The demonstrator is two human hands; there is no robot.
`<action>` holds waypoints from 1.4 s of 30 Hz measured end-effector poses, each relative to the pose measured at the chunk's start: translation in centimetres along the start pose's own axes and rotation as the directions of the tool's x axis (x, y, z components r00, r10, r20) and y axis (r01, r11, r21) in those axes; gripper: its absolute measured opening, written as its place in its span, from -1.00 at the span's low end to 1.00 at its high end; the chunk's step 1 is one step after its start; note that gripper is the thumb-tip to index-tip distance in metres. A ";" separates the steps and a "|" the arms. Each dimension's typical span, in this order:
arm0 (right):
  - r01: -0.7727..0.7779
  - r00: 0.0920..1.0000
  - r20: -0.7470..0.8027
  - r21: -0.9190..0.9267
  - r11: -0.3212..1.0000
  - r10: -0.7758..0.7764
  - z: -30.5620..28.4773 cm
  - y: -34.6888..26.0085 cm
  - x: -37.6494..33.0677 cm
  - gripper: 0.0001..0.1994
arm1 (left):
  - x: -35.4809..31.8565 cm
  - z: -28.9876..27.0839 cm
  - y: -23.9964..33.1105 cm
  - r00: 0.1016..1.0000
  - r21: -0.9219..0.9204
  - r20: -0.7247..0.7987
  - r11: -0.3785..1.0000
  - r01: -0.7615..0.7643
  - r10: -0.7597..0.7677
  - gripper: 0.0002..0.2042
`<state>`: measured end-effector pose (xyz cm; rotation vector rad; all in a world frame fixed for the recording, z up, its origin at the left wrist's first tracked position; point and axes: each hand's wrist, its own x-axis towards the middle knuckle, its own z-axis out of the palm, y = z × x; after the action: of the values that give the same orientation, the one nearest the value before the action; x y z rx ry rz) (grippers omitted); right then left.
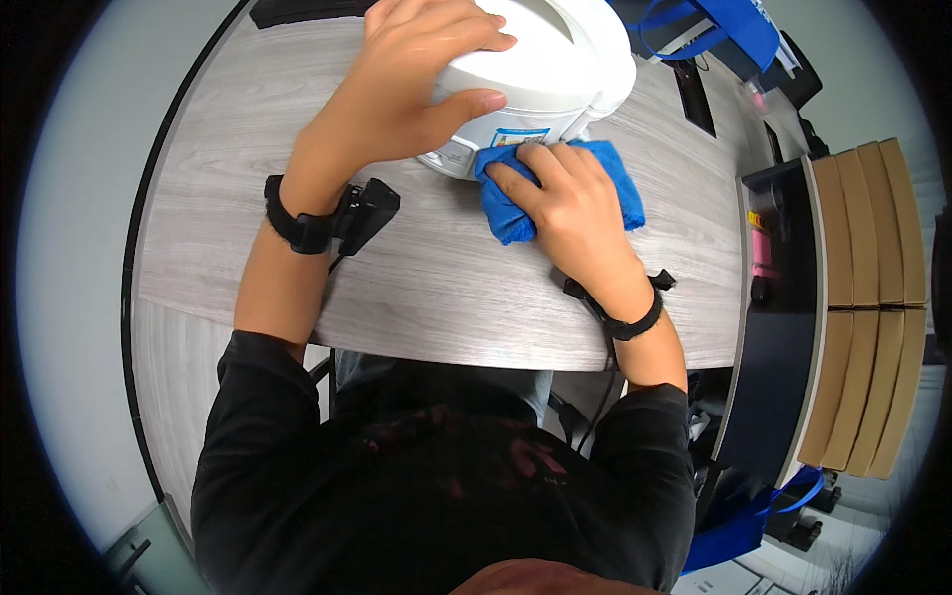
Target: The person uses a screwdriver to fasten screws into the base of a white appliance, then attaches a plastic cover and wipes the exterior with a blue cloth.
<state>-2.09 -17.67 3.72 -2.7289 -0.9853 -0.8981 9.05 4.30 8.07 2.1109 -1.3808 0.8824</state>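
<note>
A white, rounded appliance with a lid and a carry handle (540, 74), which looks like a rice cooker, stands at the far middle of the table; its far part is cut off by the upper edge. My left hand (426, 79) rests on the left side of its lid, fingers spread and thumb apart. My right hand (575, 203) grips a bunched blue cloth (620, 183) and presses it against the near side of the appliance, low down, just beside a blue-edged label (521, 137). The fingertips on the cloth are partly hidden in its folds.
The wood-grain table (426, 297) has its near edge close to my body. To the right, a dark shelf unit (778, 367) holds upright cardboard boxes (863, 228). Blue bags (739, 35) lie at the far right, and a black object (307, 10) at the far left.
</note>
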 end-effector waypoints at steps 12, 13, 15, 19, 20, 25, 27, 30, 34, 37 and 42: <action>0.056 0.969 0.246 -0.142 0.988 -0.020 2.8 -0.7 -1.5 -0.70 | -0.1 0.2 -0.1 1.000 0.014 -0.007 1.000 0.017 -0.017 -0.58; 0.054 0.967 0.253 -0.149 0.987 -0.014 2.7 -0.7 -1.5 -0.70 | -0.1 0.2 -0.1 1.000 0.008 -0.009 1.000 0.016 -0.016 -0.57; 0.057 0.968 0.248 -0.100 0.993 -0.030 3.0 -0.2 -1.8 -0.69 | -0.1 0.2 -0.2 1.000 0.005 -0.015 1.000 0.012 -0.012 -0.58; -0.006 0.992 0.125 -0.017 1.000 0.008 1.4 0.7 -1.8 -0.64 | -0.2 0.5 -0.2 1.000 0.002 -0.019 1.000 0.019 -0.019 -0.58; -0.036 0.991 0.127 -0.026 0.999 0.039 0.4 0.9 -1.6 -0.56 | -0.2 0.5 -0.2 1.000 0.001 -0.018 1.000 0.019 -0.019 -0.58; -0.124 0.976 -0.177 0.005 0.992 0.123 -3.0 1.0 0.5 -0.42 | -0.3 0.1 0.1 0.999 0.012 -0.006 0.999 0.040 -0.040 -0.58; -0.153 0.966 -0.211 0.002 0.988 0.150 -3.5 0.7 1.1 -0.44 | -0.3 0.2 0.1 0.999 0.015 -0.020 0.999 0.029 -0.028 -0.58; -0.067 0.980 -0.194 -0.068 0.995 0.052 -2.3 0.9 0.8 -0.57 | 0.0 0.3 0.2 0.999 0.001 -0.026 1.000 0.026 -0.026 -0.58; -0.025 0.998 -0.062 -0.073 0.997 0.020 0.9 0.4 -1.0 -0.74 | 0.1 0.3 0.1 1.000 0.005 -0.025 1.000 0.016 -0.016 -0.57; 0.003 1.000 0.032 -0.137 0.991 0.001 2.1 -0.5 -1.5 -0.77 | -0.2 0.4 0.1 0.999 0.029 -0.023 0.999 0.034 -0.033 -0.57; -0.034 0.981 0.185 -0.119 0.992 0.055 2.3 -0.4 -1.8 -0.66 | -0.3 0.9 0.3 0.996 0.055 -0.074 0.998 0.045 -0.041 -0.56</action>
<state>-2.36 -17.69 0.76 -2.9664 -0.9241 -0.7216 8.94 3.80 7.24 2.1196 -1.2836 0.9818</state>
